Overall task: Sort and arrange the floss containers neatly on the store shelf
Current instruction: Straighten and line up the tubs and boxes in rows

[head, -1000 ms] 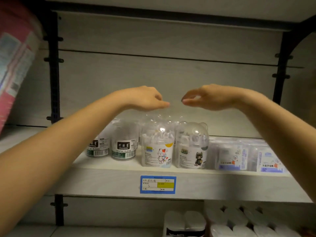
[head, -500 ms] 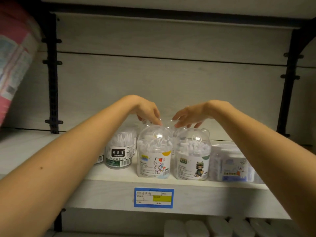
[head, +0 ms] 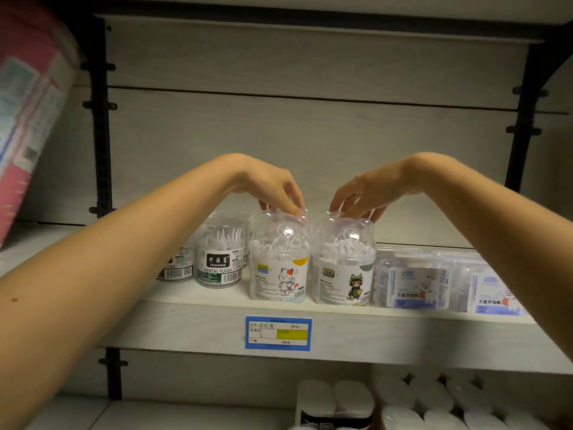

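Left hand (head: 273, 187): wrist high, fingers (head: 294, 207) curled down, tips bunched and pinching the clear domed lid of the cat jar (head: 279, 268). The thumb shows just behind the lid's left edge. The jar is directly under the fingertips, upright, with its base on the shelf (head: 186, 324) near the front edge.

Right hand (head: 369, 189): mirror pose. Fingers (head: 341, 204) are curled, tips pinching the lid top of the green jar (head: 342, 271). One finger hooks over the lid's far right corner. The jar is straight below the tips, upright on the shelf.

The two jars stand side by side, touching or nearly so; I can't resolve a gap. The two sets of fingertips are close together but apart.

Outboard of my left fingers, lower and slightly further back, is a round tub (head: 220, 262) marked DENTAL FLOSS, just beside the cat jar. A second tub (head: 175, 270) sits further out, partly hidden behind my left forearm.

Outboard of my right fingers, low, is a flat box (head: 412, 282) right against the green jar, with another box (head: 493, 293) beyond it under my right forearm.

Below the fingertips, on the shelf's front face, is a blue-bordered tag (head: 278, 333) with a yellow patch; I can't read the writing. Lower still, white packs (head: 335, 398) sit on the next level down.

Far out past my left arm there's a pink package (head: 28, 125), blurred.
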